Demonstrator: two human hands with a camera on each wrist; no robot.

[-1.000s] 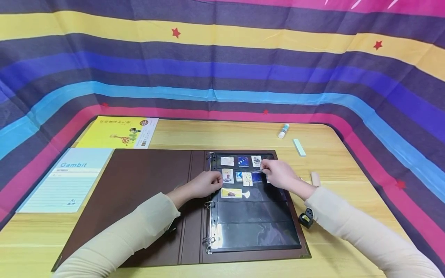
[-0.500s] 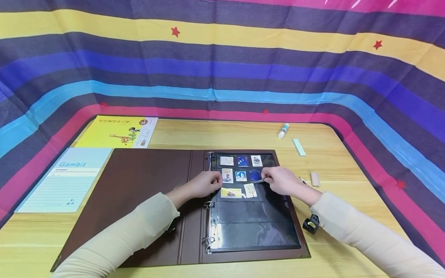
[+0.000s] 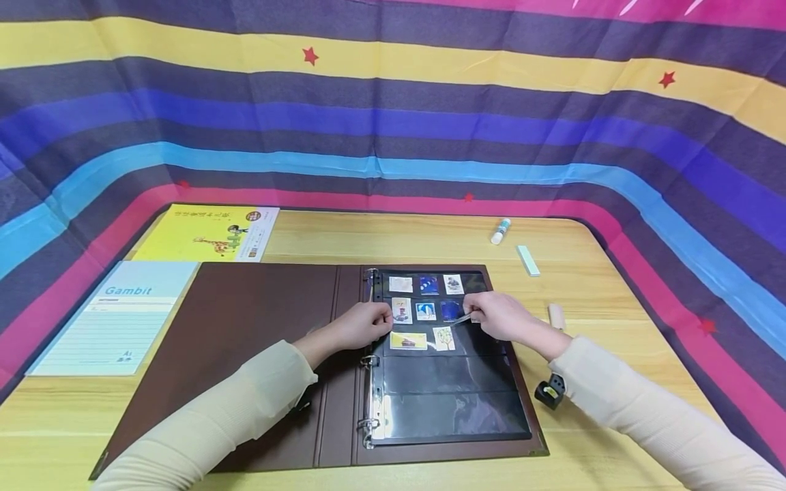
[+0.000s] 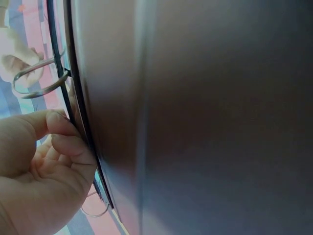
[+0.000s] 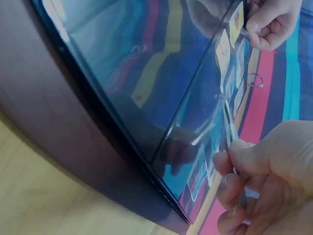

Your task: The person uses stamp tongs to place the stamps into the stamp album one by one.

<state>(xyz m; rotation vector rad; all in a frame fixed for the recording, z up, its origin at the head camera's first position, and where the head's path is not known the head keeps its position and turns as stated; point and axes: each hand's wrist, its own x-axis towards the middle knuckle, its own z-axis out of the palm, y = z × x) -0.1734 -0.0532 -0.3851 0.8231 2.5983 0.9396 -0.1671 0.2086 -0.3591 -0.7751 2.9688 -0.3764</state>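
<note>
A stamp album point(image 3: 270, 354) lies spread out, with a black pocket page point(image 3: 451, 375) in its ring binding. My right hand point(image 3: 500, 316) pinches metal tweezers point(image 5: 228, 117) between thumb and fingers. Their tips reach the top right corner of a cream stamp with a tree drawing point(image 3: 443, 338), in the third row. To its left in that row is a yellow stamp point(image 3: 408, 341). My left hand point(image 3: 365, 324) has its fingers curled at the page's left side, thumb and forefinger point(image 4: 58, 125) pinching the clear pocket strip's edge beside the yellow stamp.
Two rows of stamps, including a dark blue stamp point(image 3: 451, 311), sit above. Right of the album lie a glue stick point(image 3: 500, 232), a pale green bar point(image 3: 528, 260) and a beige block point(image 3: 556, 316). A notebook point(image 3: 110, 327) and a yellow book point(image 3: 196, 233) lie left.
The tree stamp has come down with the tweezers from over the second row into the third, then shifted slightly right. My left hand has stayed in place.
</note>
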